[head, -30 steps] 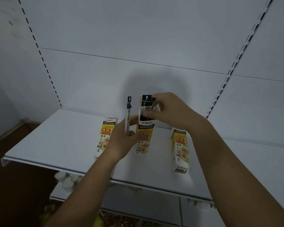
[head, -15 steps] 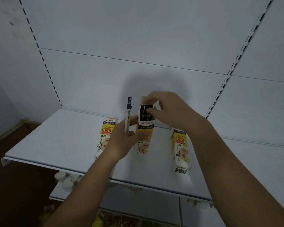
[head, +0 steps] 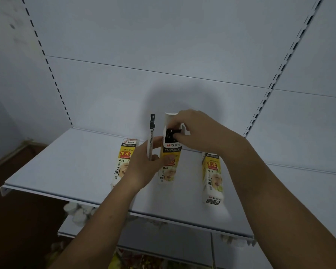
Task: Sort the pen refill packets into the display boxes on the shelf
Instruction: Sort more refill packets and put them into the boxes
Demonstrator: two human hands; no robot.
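White shelf (head: pixel 66 167), white back panel (head: pixel 163 45), slotted upright (head: pixel 261 105). Left box (head: pixel 124 158), middle box (head: pixel 169 162) and right box (head: pixel 211 177) stand mid-shelf, apart. Left hand (head: pixel 144 166) grip holds refill packet (head: pixel 151 136) upright beside middle box. Right hand (head: pixel 200 131) grip pinches black packets (head: pixel 170 135) in its open top.

Single view, from the camera worn on my head. It looked forward and down onto the shelf (head: pixel 66 162) from above its front edge, and faced the back panel (head: pixel 163 45) squarely. The lens was wide: the slotted uprights (head: pixel 53 75) leaned outward toward the upper corners. The camera stood near. Both my forearms entered from the bottom edge, and my left hand (head: pixel 142 167) and right hand (head: pixel 200 133) met mid-frame, toward the shelf's rear edge. Beneath the front edge, part of a lower shelf (head: pixel 163 241) showed.
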